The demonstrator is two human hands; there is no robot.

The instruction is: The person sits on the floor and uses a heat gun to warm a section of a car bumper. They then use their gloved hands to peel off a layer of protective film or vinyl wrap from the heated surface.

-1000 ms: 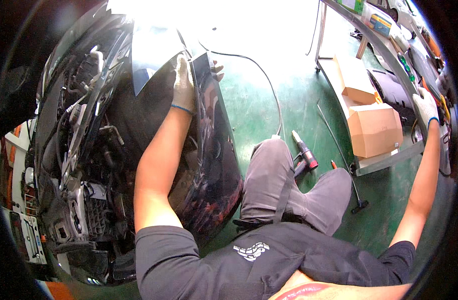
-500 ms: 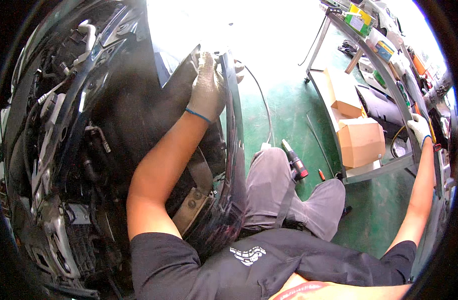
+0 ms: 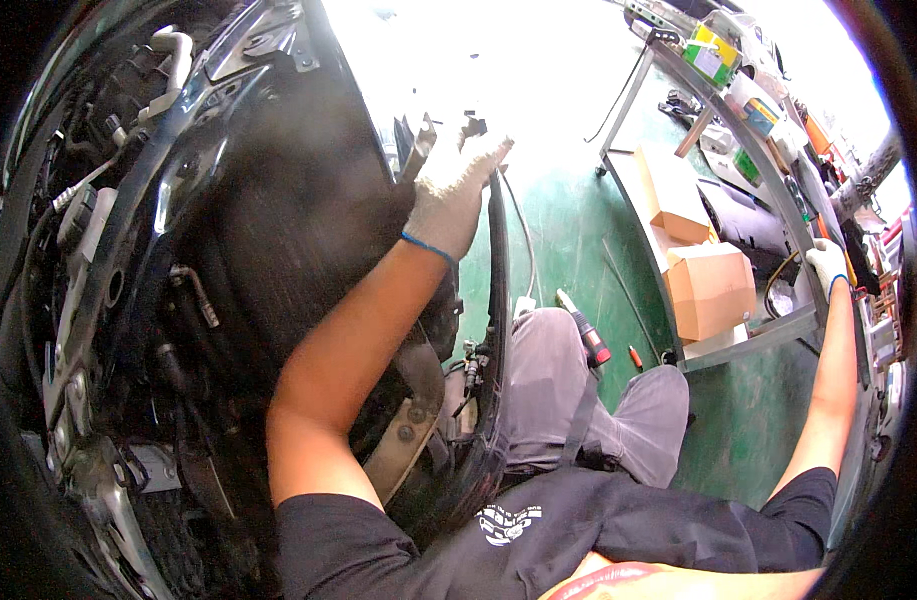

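My left hand [image 3: 446,200], in a pale knit glove with a blue cuff, is at the far end of a dark, glossy car body panel [image 3: 498,290]. Its fingers are stretched apart, though glare washes out the tips and I cannot tell how they touch the panel. Pale brackets [image 3: 416,150] stand beside that glove. Over on the right, my gloved right hand [image 3: 826,260] closes on the upper edge of a grey metal cart [image 3: 748,135]. Between the panel and the car's dark front a small metal-and-black fitting [image 3: 471,368] shows.
Two cardboard boxes [image 3: 711,290] stand on the cart's lower shelf; a yellow-green carton [image 3: 713,55] is up top. A black-red heat gun [image 3: 590,335] and an orange-handled tool [image 3: 635,357] lie on the green floor, near a cable [image 3: 523,230]. The opened car front [image 3: 98,300] fills the left.
The panel has shifted right, away from the car, widening the gap and showing the fitting. My left hand went right with it, its fingers now spread. My right hand stays at the cart.
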